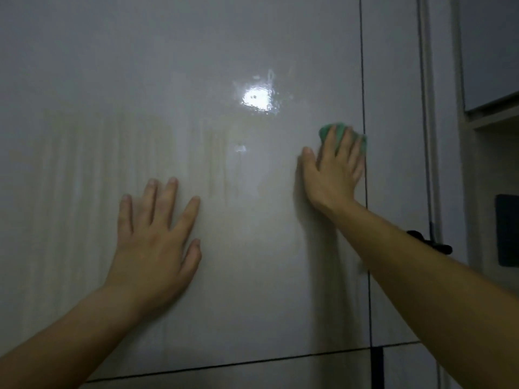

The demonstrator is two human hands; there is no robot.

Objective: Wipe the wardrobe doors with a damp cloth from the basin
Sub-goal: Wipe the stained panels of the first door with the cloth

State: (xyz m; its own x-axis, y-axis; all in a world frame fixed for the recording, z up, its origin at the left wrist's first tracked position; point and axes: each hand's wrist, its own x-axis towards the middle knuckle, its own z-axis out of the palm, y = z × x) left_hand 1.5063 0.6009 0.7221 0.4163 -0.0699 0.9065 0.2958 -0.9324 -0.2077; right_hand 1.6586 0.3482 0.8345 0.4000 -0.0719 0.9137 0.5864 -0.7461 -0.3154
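Left grip (157, 242) sat flat, empty, on the wardrobe door (224, 37) at 7 o'clock; right grip (334, 172), fingers straight I think, pressed green cloth (338, 130) at 3 o'clock.

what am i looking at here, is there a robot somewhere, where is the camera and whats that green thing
There is no robot here: these are a person's two bare hands. The single picture comes from a camera worn on the person's head, looking forward at the hands.

The big glossy surface is a wardrobe door. The left hand rests flat on it with its fingers spread and holds nothing. The right hand presses a green cloth against the same door, close to the dark seam at its right edge.

The bright patch is a light reflected in the door, with what look like wet smears around it. Faint vertical streaks show to the left.
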